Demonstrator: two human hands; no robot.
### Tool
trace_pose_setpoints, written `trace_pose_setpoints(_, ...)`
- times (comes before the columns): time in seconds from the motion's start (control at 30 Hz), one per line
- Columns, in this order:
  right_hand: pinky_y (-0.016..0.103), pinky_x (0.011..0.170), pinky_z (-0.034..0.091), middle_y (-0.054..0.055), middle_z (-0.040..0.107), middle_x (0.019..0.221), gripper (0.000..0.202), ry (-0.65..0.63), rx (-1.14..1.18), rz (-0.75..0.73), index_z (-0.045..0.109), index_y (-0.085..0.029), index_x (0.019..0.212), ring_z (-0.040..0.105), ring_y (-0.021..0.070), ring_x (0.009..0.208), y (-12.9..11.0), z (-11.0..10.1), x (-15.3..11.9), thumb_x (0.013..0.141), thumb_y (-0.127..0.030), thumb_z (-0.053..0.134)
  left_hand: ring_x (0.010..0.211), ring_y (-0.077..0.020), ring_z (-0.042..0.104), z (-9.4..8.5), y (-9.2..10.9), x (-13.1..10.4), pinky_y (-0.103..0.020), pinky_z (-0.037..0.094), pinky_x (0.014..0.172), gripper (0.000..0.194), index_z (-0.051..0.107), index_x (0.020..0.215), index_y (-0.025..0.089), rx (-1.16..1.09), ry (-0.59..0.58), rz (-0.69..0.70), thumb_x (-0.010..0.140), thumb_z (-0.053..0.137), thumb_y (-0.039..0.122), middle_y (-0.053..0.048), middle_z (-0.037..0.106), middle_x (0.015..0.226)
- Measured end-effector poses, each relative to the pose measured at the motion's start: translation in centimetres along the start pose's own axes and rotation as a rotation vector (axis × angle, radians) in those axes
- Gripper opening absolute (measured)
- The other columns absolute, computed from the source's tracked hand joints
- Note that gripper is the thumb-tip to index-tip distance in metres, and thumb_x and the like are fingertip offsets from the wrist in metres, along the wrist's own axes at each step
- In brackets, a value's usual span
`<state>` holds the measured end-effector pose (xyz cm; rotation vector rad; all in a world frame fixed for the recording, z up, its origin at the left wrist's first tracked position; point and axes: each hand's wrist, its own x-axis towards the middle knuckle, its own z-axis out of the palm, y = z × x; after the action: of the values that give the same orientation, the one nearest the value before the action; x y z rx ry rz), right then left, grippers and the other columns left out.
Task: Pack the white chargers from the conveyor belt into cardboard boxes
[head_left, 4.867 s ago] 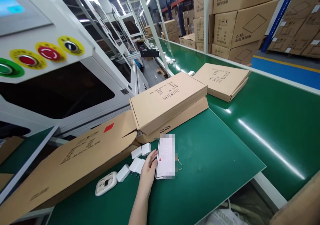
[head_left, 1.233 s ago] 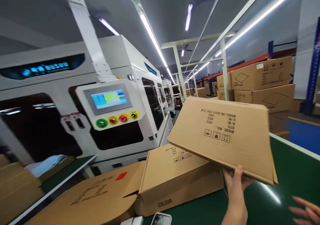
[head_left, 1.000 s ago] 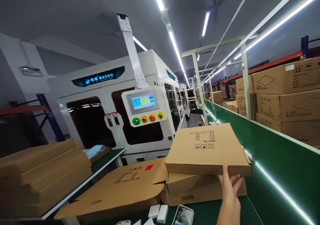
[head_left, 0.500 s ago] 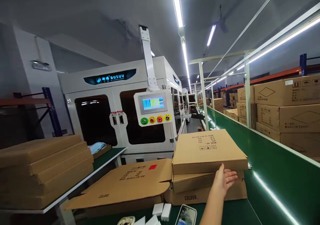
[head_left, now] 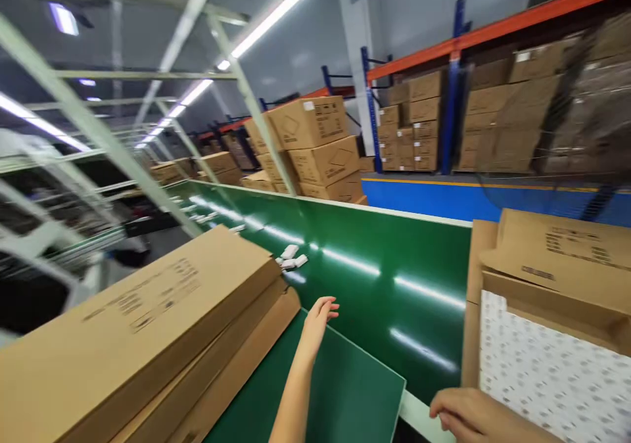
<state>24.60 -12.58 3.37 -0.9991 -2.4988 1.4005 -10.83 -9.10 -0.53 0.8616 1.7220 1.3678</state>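
Note:
My left hand (head_left: 320, 315) is raised over the edge of the green tabletop (head_left: 355, 390), beside stacked flat brown cartons (head_left: 148, 305). Its fingers are loosely spread and hold nothing. At the lower right, my right hand (head_left: 461, 410) has loosely bent fingers, with nothing seen in them. It is over the pale rail, near an opened carton (head_left: 542, 325) filled with rows of small white pieces. Beyond my left hand, a few small white objects (head_left: 292, 257) lie on the green conveyor belt (head_left: 345, 265).
Large brown cartons (head_left: 325, 157) are piled behind the belt. Blue and orange racking (head_left: 448, 114) with more boxes stands farther back, above a blue strip (head_left: 419, 200). Pale metal posts (head_left: 256, 108) rise along the line. A transparent round fan guard blurs the right side.
The view has swung right, away from the white machine. My left hand, earlier beside the stack's front edge, is now past its right end. My right hand and the opened carton have come into view.

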Motion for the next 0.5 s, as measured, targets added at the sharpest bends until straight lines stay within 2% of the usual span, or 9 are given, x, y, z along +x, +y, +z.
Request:
trace_pose_setpoints(0.1,0.025,0.078,0.043,0.001,0.064,0.093,0.029,0.032,-0.015,-0.001,0.062,-0.023,0.097,0.058,0.0150,0.087,-2.1,-0.6,-0.5,0.094,-0.027,0.033,0.080,-0.0211,0.063,2.7,-1.9,0.0,-0.033,0.044,0.082,0.035,0.061,0.090,0.018,0.140,-0.082,0.080,0.073,0.052,0.047,-0.005,0.067,0.085)
trace_pose_setpoints(0.23,0.025,0.075,0.042,0.001,0.063,0.092,0.029,0.091,-0.020,-0.031,0.061,-0.022,0.096,0.057,0.0142,0.085,-2.9,-1.1,-1.0,0.093,-0.022,0.032,0.084,-0.0181,0.063,4.8,-3.9,-1.5,-0.027,0.042,0.075,0.030,0.061,0.095,0.022,0.742,-0.126,0.195,0.089,0.033,0.033,-0.002,0.068,0.082)
trace_pose_setpoints(0.33,0.024,0.074,0.042,0.000,0.063,0.090,0.029,0.089,0.014,-0.018,0.061,-0.023,0.094,0.057,0.0142,0.084,-2.9,-1.1,-1.1,0.094,-0.023,0.032,0.079,-0.0202,0.062,5.4,-4.3,-2.6,-0.028,0.038,0.071,0.031,0.063,0.083,0.021,1.104,-0.111,0.218,0.091,0.033,0.028,-0.004,0.067,0.073)
trace_pose_setpoints(0.4,0.024,0.074,0.042,0.000,0.063,0.091,0.028,0.067,0.044,0.007,0.061,-0.024,0.094,0.057,0.0145,0.085,-3.1,-1.0,-0.9,0.094,-0.026,0.033,0.080,-0.0217,0.061,5.8,-4.1,-3.0,-0.029,0.036,0.071,0.035,0.063,0.077,0.020,1.204,-0.102,0.234,0.092,0.033,0.029,-0.006,0.068,0.074)
trace_pose_setpoints(0.5,0.026,0.077,0.043,0.001,0.063,0.093,0.030,0.031,0.058,0.025,0.062,-0.024,0.096,0.057,0.0160,0.086,-3.4,-0.8,-0.4,0.095,-0.031,0.033,0.080,-0.0211,0.060,6.1,-3.7,-3.0,-0.028,0.035,0.073,0.038,0.064,0.076,0.020,1.224,-0.079,0.235,0.093,0.031,0.031,-0.007,0.068,0.075)
